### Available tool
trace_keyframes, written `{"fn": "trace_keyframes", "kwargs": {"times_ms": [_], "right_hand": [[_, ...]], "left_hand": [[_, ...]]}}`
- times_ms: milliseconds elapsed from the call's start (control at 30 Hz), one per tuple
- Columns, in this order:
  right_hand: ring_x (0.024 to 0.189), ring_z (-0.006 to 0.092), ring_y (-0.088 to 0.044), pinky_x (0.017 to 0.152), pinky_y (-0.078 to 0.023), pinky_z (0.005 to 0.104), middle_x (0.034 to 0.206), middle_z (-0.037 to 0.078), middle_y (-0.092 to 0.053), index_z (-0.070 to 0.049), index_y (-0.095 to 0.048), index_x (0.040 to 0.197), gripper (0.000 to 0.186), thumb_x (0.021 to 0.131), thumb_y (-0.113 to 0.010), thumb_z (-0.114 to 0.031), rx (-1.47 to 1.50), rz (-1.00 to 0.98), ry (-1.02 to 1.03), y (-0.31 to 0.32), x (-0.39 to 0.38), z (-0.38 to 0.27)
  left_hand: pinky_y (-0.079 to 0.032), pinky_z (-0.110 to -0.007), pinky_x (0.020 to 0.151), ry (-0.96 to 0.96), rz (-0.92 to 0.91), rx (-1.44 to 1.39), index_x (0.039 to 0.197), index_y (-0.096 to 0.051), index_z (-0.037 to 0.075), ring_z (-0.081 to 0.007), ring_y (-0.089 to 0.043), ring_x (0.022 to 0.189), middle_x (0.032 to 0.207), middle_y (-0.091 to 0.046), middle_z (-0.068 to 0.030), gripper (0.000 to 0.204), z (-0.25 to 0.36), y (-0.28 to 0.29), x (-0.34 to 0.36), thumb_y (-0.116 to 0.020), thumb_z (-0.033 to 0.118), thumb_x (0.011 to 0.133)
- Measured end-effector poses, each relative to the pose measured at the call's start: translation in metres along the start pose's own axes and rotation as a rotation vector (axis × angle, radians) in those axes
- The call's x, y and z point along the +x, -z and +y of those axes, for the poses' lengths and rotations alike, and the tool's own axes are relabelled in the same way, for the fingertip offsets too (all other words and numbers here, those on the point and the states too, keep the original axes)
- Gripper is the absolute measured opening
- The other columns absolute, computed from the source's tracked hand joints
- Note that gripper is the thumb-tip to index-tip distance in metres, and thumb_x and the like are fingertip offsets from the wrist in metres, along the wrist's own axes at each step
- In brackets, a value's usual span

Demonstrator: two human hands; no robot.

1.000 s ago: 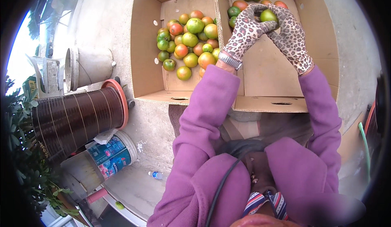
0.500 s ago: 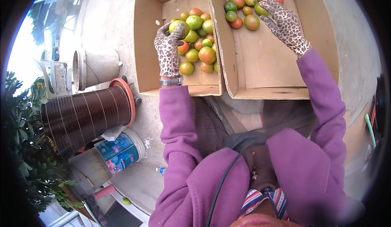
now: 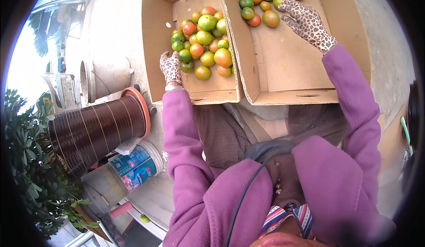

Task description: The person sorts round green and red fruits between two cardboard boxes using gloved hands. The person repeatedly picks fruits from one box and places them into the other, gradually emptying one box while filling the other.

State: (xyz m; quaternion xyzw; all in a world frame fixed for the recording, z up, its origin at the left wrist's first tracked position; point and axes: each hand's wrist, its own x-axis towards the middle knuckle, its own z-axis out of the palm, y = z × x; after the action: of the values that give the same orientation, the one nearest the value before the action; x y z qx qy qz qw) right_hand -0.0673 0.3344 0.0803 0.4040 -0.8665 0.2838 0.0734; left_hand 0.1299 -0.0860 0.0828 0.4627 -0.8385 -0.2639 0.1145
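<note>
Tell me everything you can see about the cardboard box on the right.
The right cardboard box is brown, open-topped and upright, with a slot-like handle hole in its near wall. It stands close beside the left cardboard box. Green and reddish tomatoes sit toward its far end, the gloved right hand by one.

On my left I see a pale bucket (image 3: 104, 81), and nearer to me a big brown pot (image 3: 99, 129) with an orange base (image 3: 142, 109), dark green leaves (image 3: 26, 163) crowding its left end. Nearer still sits a bucket with a blue label (image 3: 133, 169); far over on my right I make out a green strip (image 3: 406, 136).
</note>
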Motion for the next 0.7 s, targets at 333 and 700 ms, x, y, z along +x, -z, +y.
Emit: {"fn": "trace_keyframes", "kwargs": {"times_ms": [333, 700], "right_hand": [[0.123, 0.0304, -0.050, 0.104, -0.040, 0.0398, 0.130, 0.013, -0.056, -0.009, -0.055, 0.129, 0.042, 0.088, -0.060, -0.016, -0.266, -0.239, -0.353, -0.012, -0.023, 0.033], [0.121, 0.0328, -0.052, 0.100, -0.043, 0.0414, 0.138, 0.018, -0.047, -0.013, -0.046, 0.138, 0.056, 0.084, -0.055, 0.000, -0.377, -0.192, -0.176, -0.051, 0.006, 0.063]], "left_hand": [[-0.057, -0.029, 0.074, -0.390, -0.524, -1.181, 0.126, -0.047, -0.009, -0.0255, -0.067, 0.087, 0.110, -0.061, -0.0194, 0.039, 0.257, -0.072, -0.130, -0.060, 0.008, 0.092], [-0.052, -0.037, 0.082, -0.689, -0.204, -0.209, 0.112, -0.063, 0.003, -0.0304, -0.066, 0.091, 0.102, -0.067, -0.0184, 0.039, 0.242, -0.133, -0.131, -0.071, 0.023, 0.080]]}}
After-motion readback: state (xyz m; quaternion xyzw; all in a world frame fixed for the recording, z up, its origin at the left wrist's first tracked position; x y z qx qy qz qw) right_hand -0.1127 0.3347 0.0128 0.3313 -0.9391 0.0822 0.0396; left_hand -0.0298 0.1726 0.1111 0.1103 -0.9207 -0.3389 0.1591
